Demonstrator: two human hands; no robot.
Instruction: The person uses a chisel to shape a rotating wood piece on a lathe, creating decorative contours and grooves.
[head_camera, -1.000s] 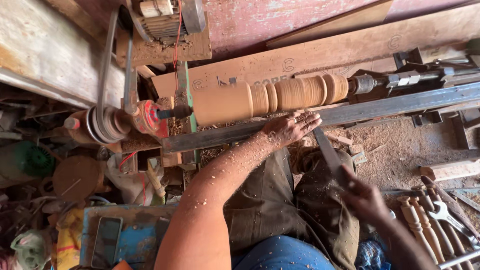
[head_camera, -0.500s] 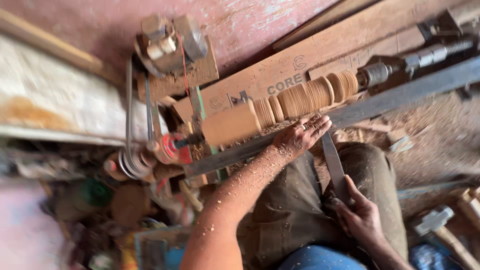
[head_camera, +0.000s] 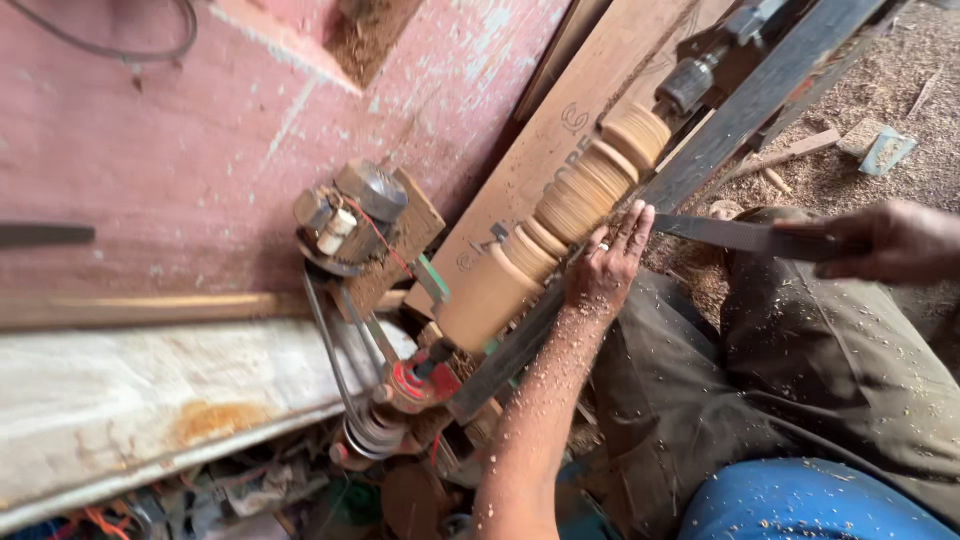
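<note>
Left hand (head_camera: 608, 262) rests open-fingered on the steel rail (head_camera: 700, 140), steadying the chisel (head_camera: 722, 234); right hand (head_camera: 885, 243) grips its handle; press lightly against the turning wood (head_camera: 545, 245)

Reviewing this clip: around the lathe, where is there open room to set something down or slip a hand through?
Free: the sawdust-strewn floor beyond the metal rail, apart from a few wood scraps. Crowded: the left hand lies on the rail against the turned wood piece; the right hand holds the flat chisel; the motor and belt pulleys fill the left end.
</note>
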